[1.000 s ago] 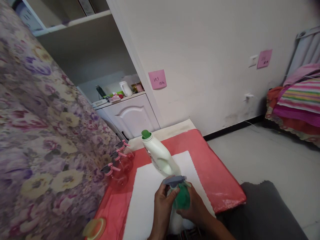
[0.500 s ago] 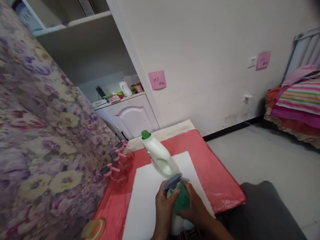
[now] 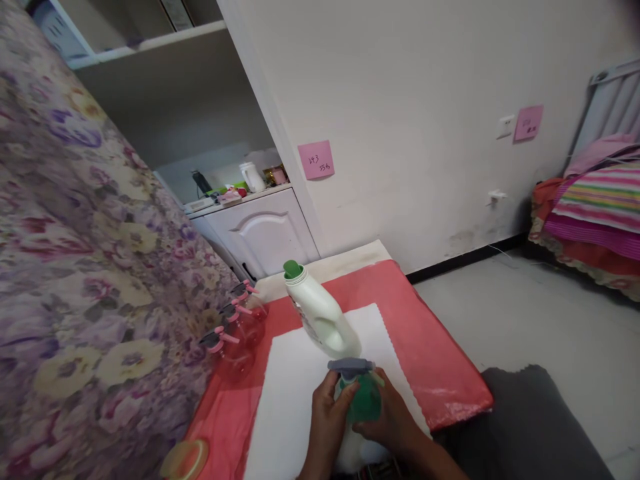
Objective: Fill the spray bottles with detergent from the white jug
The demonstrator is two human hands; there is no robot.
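Green, see-through plastic shows between the two hands: a spray bottle (image 3: pixel 367 400), between five and six o'clock from the middle of the view, held over the white sheet (image 3: pixel 285 387). The left hand (image 3: pixel 325 407) has a narrow grip around its neck, thumb in front, just under the grey spray head (image 3: pixel 351 365); the right hand (image 3: pixel 389 417) has its grip wrapped about the body. Half a second ago the head slanted up toward two o'clock; now it lies level, pointing to three, much as it did a second ago. The hands have barely shifted. My reading is that the work is at the neck and unfinished; whether the head turns on the collar or the whole bottle tips, I cannot tell.

The white jug (image 3: pixel 325 313) has stayed put, out of both hands, at eleven o'clock from the bottle, a green insert in its mouth. Three pink-triggered bottles (image 3: pixel 239 357) likewise remain near ten o'clock on the red-covered counter (image 3: pixel 435 353).
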